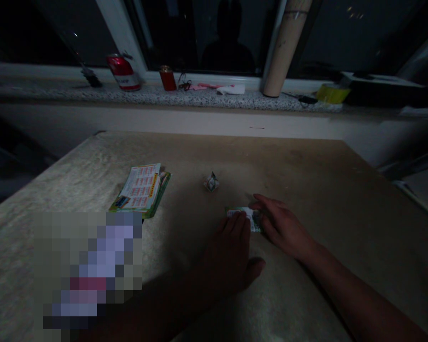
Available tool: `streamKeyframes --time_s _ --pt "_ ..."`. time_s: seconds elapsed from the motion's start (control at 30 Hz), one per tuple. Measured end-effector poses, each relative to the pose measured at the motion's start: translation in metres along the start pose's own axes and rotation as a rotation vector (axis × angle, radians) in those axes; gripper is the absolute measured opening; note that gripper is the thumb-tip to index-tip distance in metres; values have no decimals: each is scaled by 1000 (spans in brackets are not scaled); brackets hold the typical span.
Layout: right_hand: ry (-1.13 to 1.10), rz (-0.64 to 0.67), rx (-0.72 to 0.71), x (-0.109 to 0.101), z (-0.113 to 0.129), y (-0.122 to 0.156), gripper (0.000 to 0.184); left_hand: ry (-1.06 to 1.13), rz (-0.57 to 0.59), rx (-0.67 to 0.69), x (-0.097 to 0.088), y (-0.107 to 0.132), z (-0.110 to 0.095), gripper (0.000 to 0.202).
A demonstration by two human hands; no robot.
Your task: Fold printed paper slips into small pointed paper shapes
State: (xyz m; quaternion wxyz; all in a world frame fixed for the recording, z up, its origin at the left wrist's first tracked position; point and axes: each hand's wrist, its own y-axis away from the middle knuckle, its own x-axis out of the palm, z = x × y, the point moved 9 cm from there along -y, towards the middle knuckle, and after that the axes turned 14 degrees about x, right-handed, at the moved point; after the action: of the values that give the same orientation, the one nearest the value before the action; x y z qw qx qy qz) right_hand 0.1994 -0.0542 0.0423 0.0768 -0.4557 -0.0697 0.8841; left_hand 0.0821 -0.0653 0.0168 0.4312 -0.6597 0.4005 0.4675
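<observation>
While covered by the left hand [231,251], fingers extended, and right hand [284,229], grip unclear, the likely light, creasable paper [254,223] is best held edgewise.

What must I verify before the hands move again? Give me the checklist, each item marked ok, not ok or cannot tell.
1. Left hand on the paper: ok, it lies palm down over the paper's near left part.
2. Right hand at the paper: ok for place, at its right end; cannot tell whether it pinches it.
3. Paper fully visible: not ok, both hands cover parts of it.
4. Folded paper shape clear of both hands: ok, it sits apart on the table, beyond them.
5. Calendar cards clear of both hands: ok, piled to the left.
6. Lighting: not ok, dim, with the left hand in shadow.
</observation>
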Motion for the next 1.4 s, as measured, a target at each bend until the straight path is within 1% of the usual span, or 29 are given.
streamKeyframes --time_s 0.17,0.3,0.47,0.6,0.7,0.8,0.9,1.07,1.27,1.4 --pt "28 76 -46 10 8 1 53 -9 -11 10 -2 0 -1 82" --pt "41 94 -54 14 11 0 53 0 5 -1 -3 -2 -1 81" --pt "67 102 -14 14 11 -2 50 14 -2 -7 -3 0 1 80" --pt "74 88 -8 13 11 -4 47 50 15 -16 -5 1 9 79" --pt "72 83 5 13 10 -5 48 64 39 -28 -9 0 16 76" --pt "70 84 9 13 9 -5 49 43 29 -14 -15 -1 19 72" --pt "60 98 19 14 9 -6 50 4 19 24 -19 1 16 68" --pt "48 101 33 13 10 -7 49 -34 40 72 -20 5 8 59" --pt "38 98 33 13 8 -7 48 -36 87 54 -19 6 4 58" --pt "45 89 35 14 7 -7 48 -28 89 59 -21 7 4 56"
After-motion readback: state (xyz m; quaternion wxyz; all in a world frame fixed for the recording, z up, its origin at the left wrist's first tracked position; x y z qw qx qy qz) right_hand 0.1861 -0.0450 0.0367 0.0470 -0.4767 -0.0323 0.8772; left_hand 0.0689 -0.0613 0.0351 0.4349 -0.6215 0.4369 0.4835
